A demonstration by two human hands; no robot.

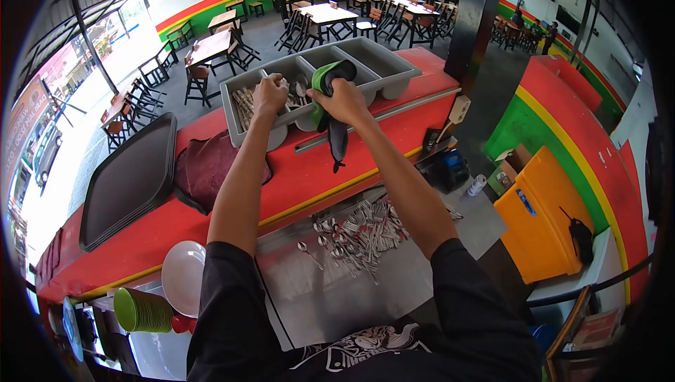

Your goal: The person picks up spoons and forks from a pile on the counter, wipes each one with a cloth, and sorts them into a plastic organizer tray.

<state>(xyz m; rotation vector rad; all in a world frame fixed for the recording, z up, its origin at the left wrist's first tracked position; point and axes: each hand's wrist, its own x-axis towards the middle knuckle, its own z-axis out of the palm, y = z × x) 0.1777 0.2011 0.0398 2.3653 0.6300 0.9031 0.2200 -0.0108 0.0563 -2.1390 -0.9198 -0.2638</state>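
Note:
A grey cutlery tray (390,88) with several compartments sits on the red counter. Over its left part is my left hand (271,92), fingers closed; what they hold, if anything, is hidden. My right hand (344,103) grips a green and black cloth (338,144), whose dark end hangs down over the tray's near side. Thin light-coloured sticks (244,106) fill the leftmost compartment. Spoons (301,89) show in the compartment between my hands. On the steel worktop below lies a loose heap of spoons and forks (362,234).
Stacked dark serving trays (130,178) and a maroon cloth (214,167) lie on the red counter (295,196) at left. Green bowls (144,309) and a white bowl (184,276) stand lower left. A can (477,185) and an orange container (545,217) are at right; a dark pillar (474,23) rises behind.

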